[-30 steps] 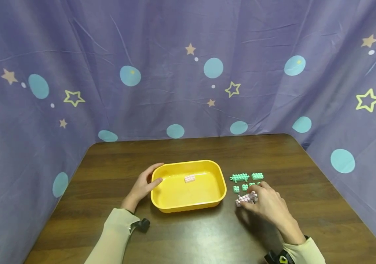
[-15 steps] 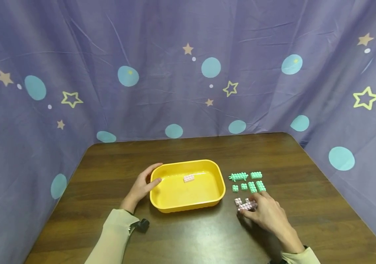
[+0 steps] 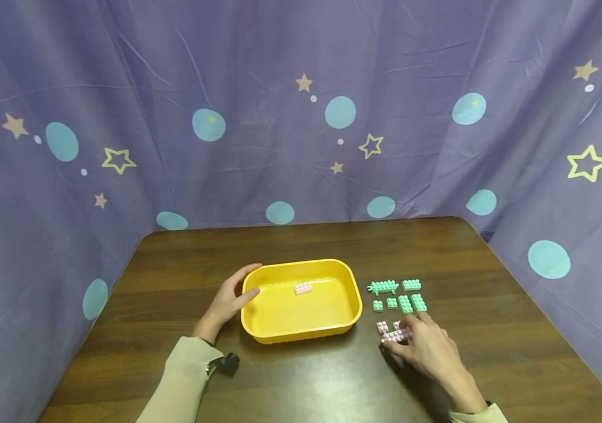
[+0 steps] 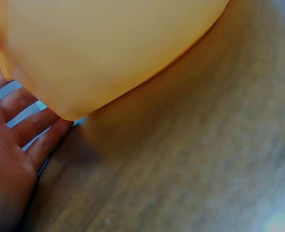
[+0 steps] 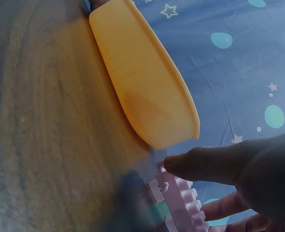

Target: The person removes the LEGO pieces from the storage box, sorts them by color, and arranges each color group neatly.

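Observation:
A yellow plastic tray [image 3: 301, 338] stands on the table with a pale pink building brick [image 3: 303, 288] inside it. My left hand [image 3: 226, 298] grips the tray's left end, thumb over the rim and fingers along the outer wall. To the right of the tray, my right hand [image 3: 430, 346] holds a long pink building brick [image 3: 397, 335] between thumb and fingers, low over the table or on it. The right wrist view shows the thumb at one end of this studded pink piece [image 5: 181, 205]. Just behind it lie small pink bricks [image 3: 382, 327], partly hidden.
Several green bricks lie right of the tray: a long one with side pegs [image 3: 383, 286], larger ones [image 3: 412, 285] and small square ones [image 3: 377, 306]. The brown wooden table [image 3: 290, 241] ends at a purple patterned curtain [image 3: 258, 76].
My right hand has drawn back slightly toward me and set the long pink brick lower. Small pink bricks and two green bricks now show more fully. The left hand stays on the tray.

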Demonstrator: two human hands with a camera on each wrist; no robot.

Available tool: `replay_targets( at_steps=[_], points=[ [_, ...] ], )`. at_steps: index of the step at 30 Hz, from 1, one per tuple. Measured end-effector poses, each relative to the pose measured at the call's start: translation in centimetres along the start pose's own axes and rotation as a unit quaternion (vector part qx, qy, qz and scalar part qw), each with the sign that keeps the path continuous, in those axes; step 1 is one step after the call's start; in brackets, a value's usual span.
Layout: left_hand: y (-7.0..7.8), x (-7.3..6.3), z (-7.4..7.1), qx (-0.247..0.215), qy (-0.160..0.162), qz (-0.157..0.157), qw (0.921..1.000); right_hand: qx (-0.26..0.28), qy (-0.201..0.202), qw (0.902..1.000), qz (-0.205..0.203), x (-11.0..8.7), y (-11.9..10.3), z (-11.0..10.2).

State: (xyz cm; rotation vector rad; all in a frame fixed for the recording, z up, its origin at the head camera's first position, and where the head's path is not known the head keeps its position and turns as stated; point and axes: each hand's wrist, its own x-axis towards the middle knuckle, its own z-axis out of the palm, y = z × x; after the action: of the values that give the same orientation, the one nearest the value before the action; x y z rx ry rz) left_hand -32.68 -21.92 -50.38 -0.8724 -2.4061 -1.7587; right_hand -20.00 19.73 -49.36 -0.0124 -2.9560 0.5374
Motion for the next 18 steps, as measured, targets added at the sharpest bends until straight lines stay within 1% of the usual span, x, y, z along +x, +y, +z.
replay_targets(
  at_steps=[4, 11, 14, 18],
  points=[
    [-0.07, 0.02, 0.06, 0.000, 0.002, -0.001, 1.0000, -0.001, 0.002, 1.0000, 0.001, -0.06, -0.01, 0.09],
    [0.36, 0.01, 0.13, 0.007, 0.004, -0.005, 1.0000, -0.003, 0.008, 1.0000, 0.004, -0.45, 0.06, 0.28],
    [0.43, 0.01, 0.13, 0.003, 0.006, -0.006, 1.0000, -0.004, 0.014, 0.9999, 0.004, -0.64, 0.06, 0.31],
    [0.35, 0.21, -0.19, -0.001, -0.002, 0.002, 1.0000, -0.003, 0.010, 0.9999, 0.005, -0.48, -0.07, 0.07]
  ],
)
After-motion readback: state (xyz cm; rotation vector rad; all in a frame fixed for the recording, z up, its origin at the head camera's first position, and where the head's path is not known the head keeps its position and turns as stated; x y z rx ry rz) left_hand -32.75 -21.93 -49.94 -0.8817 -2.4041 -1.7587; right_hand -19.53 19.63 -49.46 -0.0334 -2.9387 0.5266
